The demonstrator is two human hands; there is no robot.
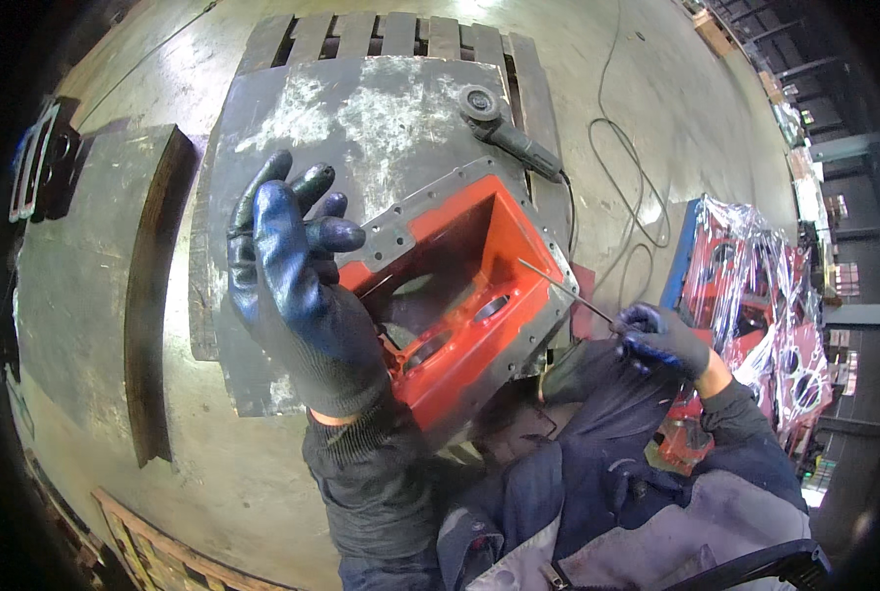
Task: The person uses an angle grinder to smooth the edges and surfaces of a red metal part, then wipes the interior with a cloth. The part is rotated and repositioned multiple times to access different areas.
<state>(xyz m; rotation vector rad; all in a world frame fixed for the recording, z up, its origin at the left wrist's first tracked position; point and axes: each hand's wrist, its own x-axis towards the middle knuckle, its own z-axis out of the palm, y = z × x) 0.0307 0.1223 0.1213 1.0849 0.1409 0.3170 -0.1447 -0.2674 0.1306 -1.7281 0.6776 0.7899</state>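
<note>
My left hand, in a dark glove with a blue coating, is raised in front of the left side of a red metal housing. Its fingers are apart and slightly bent, with nothing in them. Wrapped round one end of a thin metal rod are the fingers of my gloved right hand. The rod's far end points over the housing's right wall; whether it touches I cannot tell. Bolt holes line the housing's bare grey flange, and round openings show inside. My left hand and forearm cover part of its left side.
An angle grinder with a cord lies on the worn board behind the housing. Under the board is a wooden pallet. Film-wrapped red castings stand at the right, and a large dark slab at the left.
</note>
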